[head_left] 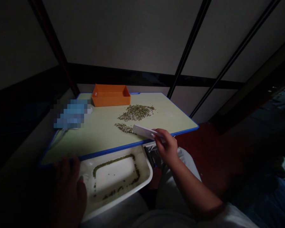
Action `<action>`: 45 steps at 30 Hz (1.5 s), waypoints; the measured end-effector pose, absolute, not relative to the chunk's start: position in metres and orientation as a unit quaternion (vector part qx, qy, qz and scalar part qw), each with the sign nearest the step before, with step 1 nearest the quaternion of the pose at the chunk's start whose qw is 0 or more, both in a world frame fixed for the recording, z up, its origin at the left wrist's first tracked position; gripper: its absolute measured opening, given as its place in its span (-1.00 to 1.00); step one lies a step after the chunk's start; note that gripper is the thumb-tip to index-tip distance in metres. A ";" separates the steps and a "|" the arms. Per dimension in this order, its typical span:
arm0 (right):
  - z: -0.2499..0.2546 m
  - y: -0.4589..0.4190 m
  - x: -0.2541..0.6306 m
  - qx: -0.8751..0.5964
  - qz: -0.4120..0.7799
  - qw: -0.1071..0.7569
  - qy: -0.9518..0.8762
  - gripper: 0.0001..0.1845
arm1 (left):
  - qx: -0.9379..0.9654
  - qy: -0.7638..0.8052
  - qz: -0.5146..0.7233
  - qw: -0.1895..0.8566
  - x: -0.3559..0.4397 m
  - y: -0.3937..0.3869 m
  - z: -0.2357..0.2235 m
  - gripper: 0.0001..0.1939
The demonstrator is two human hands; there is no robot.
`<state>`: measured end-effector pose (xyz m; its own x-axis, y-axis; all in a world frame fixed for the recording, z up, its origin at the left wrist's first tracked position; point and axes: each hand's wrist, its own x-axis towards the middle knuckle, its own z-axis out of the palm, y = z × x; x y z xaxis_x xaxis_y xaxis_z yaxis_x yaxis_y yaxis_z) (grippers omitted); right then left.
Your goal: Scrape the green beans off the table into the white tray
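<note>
My right hand (165,145) grips a flat white strip (144,131), with its thumb and fingers at the near end. The strip's far end touches a small patch of green and pale grains (123,127) on the light table (104,122). Just behind lies a larger spread of the same kind of grains (136,112). Below the table's front edge is a white basin (146,172), with green grains along the edges of its floor. In deep shadow, my left hand (70,190) is at the basin's left end, its thumb over the rim; part of the grip is hidden.
An orange open box (111,100) stands at the table's back left. Near the left edge lies a blurred-out blue item (72,114), with a pale strap trailing from it. A blue edging (123,146) borders the table. A panelled wall (123,38) rises behind.
</note>
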<state>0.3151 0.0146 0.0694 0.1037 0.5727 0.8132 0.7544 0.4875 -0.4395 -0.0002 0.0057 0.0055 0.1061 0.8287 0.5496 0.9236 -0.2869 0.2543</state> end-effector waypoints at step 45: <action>0.070 0.004 0.318 -0.506 -0.085 0.549 -0.660 -0.82 | -0.699 -0.654 -0.288 -0.028 0.010 0.002 0.028 -0.42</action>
<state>0.3184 0.0042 0.0698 0.1149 0.5733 0.8112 0.7609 0.4743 -0.4429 0.0100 0.0016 0.0278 -0.0210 0.9304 0.3658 0.8984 -0.1430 0.4152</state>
